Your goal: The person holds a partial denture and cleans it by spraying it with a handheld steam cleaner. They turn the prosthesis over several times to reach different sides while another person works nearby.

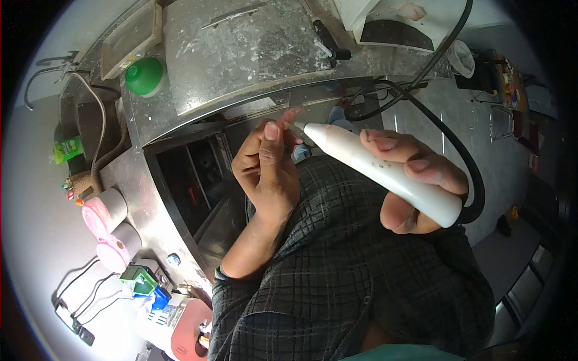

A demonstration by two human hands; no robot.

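Observation:
My left hand [268, 168] is raised in front of my chest, thumb and fingers pinched on a small pinkish piece [291, 114] whose exact kind I cannot tell. My right hand [430, 171] is wrapped round a white tapered handpiece [373, 167], a thick tool with a few dark specks on its side. Its narrow tip points left, right beside the pink piece and the left fingertips. A black hose [448, 133] runs from the handpiece's rear end and curves up and away. The right palm is mostly hidden behind the handpiece.
Ahead is a stained worktop [241, 57] with a green bowl [143, 76] and a black-handled tool [325, 42]. A white housing [400, 21] stands at back right. To the left are a tap [60, 63], pink-lidded jars [105, 213] and a pink machine [192, 328].

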